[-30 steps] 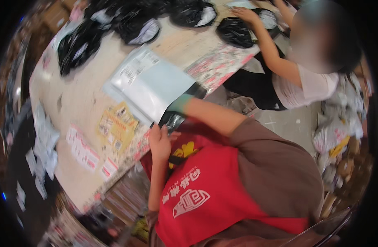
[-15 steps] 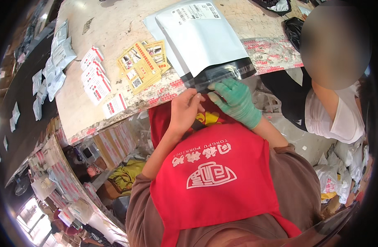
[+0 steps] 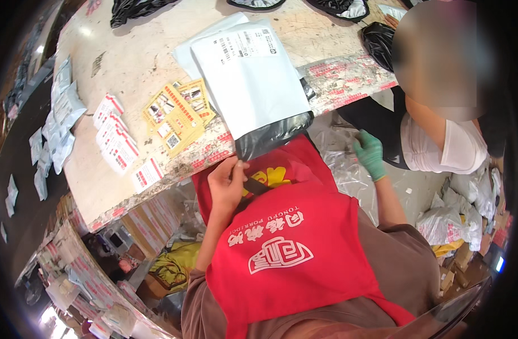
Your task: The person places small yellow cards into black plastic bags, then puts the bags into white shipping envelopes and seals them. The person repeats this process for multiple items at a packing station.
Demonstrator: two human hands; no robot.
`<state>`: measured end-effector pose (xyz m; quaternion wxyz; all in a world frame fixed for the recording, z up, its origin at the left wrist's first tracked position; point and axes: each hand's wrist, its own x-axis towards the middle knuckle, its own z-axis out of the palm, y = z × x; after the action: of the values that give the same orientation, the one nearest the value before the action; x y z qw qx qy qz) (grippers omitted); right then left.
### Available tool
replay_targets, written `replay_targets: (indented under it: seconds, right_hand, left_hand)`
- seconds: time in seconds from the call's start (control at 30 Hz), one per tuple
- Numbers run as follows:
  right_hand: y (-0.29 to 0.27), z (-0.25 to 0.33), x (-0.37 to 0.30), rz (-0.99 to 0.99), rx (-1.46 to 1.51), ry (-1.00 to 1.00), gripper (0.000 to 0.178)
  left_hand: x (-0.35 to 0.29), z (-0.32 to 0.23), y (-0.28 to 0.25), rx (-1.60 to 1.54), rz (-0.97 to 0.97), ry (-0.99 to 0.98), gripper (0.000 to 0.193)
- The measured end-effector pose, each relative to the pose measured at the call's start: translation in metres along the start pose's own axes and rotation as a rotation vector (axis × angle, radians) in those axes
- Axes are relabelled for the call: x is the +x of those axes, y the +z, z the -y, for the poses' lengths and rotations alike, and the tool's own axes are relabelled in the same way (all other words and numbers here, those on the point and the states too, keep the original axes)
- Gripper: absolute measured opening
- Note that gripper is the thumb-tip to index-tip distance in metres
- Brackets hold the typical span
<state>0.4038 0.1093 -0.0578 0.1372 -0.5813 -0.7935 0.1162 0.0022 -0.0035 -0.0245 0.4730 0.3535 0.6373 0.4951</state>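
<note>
A white mailer bag with a printed label lies on the table, its open black-lined flap hanging over the near edge. My bare left hand pinches the left corner of that flap. Out to the right, past the table edge, is my right hand in a green glove, its fingers curled. What they hold, if anything, cannot be made out against the clear plastic behind. Another white mailer lies partly under the first.
Left of the mailer are yellow printed cards and a row of white-and-red cards. Small packets lie by a dark belt. Black bags sit at the far right, beside another person.
My right hand has left the flap and swung right, away from the table. The white mailer now hangs further over the near edge, while my left hand stays at its corner.
</note>
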Motion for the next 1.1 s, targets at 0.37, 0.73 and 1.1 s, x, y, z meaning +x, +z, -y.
replay_targets:
  seconds: [0.37, 0.73, 1.1]
  right_hand:
    - [-0.019, 0.107, 0.125, -0.145, -0.055, -0.91, 0.043]
    - [0.03, 0.14, 0.129, -0.074, 0.481, -0.208, 0.017]
    - [0.022, 0.153, 0.147, 0.614, 1.703, 0.001, 0.057]
  left_hand:
    - [0.076, -0.066, -0.017, 1.08, 0.297, 1.072, 0.041]
    - [0.093, -0.048, 0.007, 0.6, -0.295, 0.341, 0.032]
    - [0.113, -0.074, 0.004, 0.089, 0.04, 0.067, 0.05]
